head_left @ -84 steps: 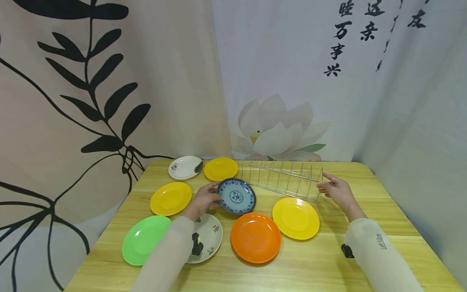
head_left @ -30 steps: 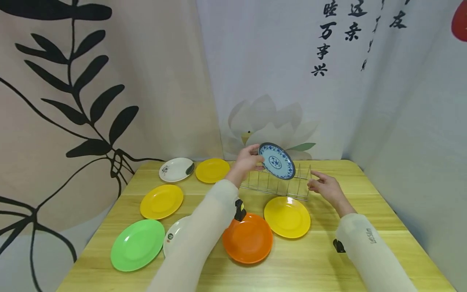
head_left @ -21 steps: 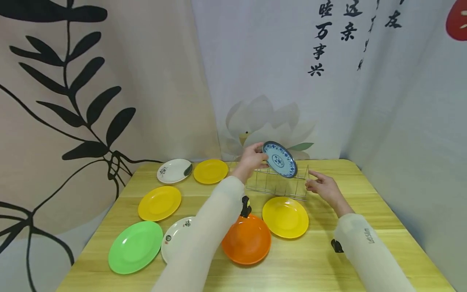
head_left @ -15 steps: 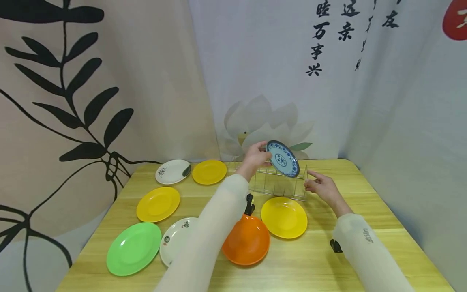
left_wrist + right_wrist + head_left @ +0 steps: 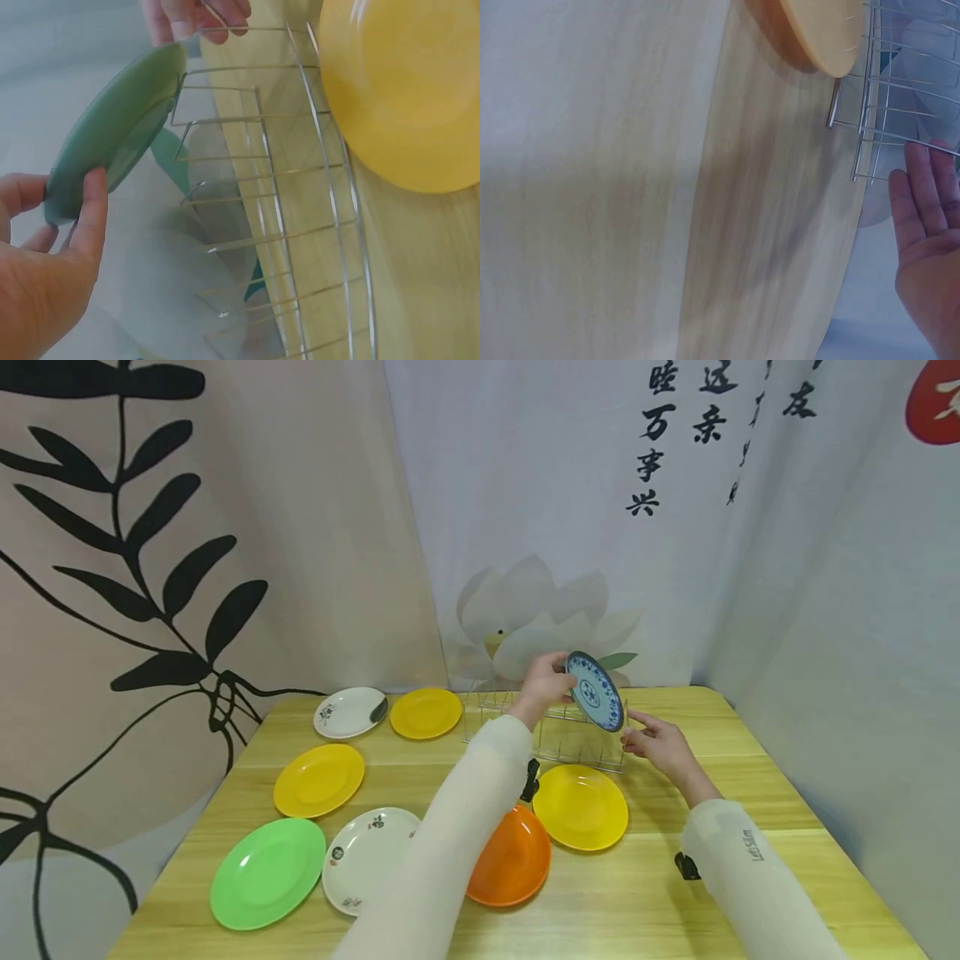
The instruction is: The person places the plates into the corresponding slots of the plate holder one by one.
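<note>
Across the whole upper frame, pale printed cloth. Below, filling most of the lower part, a wooden tabletop. Up from the bottom edge, a left sleeve and a right sleeve, both pale. Right of centre, a wire rack on the tabletop. At lower left, a green plate, just beside a white patterned plate partly hidden by the left sleeve. At lower centre, an orange plate, partly hidden too. Just below the rack, a yellow plate; at centre left, a second yellow plate; left of the rack, a third yellow plate, beside a small white plate. Over the rack's right part, tilted and off the tabletop, a blue-and-white plate; contact with the wires impossible to tell. At its left rim, the left grip, clasping it between thumb and fingers. At the rack's right end, the right grip, pinching the wire.
</note>
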The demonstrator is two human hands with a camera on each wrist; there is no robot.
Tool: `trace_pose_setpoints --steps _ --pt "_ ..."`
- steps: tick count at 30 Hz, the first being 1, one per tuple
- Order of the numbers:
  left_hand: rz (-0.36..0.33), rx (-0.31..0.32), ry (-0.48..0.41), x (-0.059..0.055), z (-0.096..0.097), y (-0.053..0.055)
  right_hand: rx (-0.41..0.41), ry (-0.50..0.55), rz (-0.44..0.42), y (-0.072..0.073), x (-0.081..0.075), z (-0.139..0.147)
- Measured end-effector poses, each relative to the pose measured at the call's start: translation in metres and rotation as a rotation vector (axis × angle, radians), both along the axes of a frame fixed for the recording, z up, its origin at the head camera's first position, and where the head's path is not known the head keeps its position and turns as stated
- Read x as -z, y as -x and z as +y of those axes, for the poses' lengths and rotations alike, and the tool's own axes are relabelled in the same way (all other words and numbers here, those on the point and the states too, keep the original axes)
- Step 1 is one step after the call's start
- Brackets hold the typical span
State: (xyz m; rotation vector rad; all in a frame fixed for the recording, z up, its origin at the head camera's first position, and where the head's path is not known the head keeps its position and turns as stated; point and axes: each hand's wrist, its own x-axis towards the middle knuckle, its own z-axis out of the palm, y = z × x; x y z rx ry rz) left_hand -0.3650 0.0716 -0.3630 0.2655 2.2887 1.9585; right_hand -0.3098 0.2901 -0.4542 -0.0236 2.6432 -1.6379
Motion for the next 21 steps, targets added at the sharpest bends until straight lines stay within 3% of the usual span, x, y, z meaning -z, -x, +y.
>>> trace_pose_setpoints --steps 11,17,21 --pt "-0.015 -0.010 -0.119 0.013 0.005 0.001 0.006 -0.015 -0.005 0.000 0.000 0.001" --pt "0.035 0.006 -0.105 0.012 0.012 0.002 -0.001 0.006 -0.001 0.001 0.000 0.001" --pt "0.033 0.033 -0.088 0.013 0.018 -0.002 -0.003 0.013 -0.004 0.001 0.000 0.000"
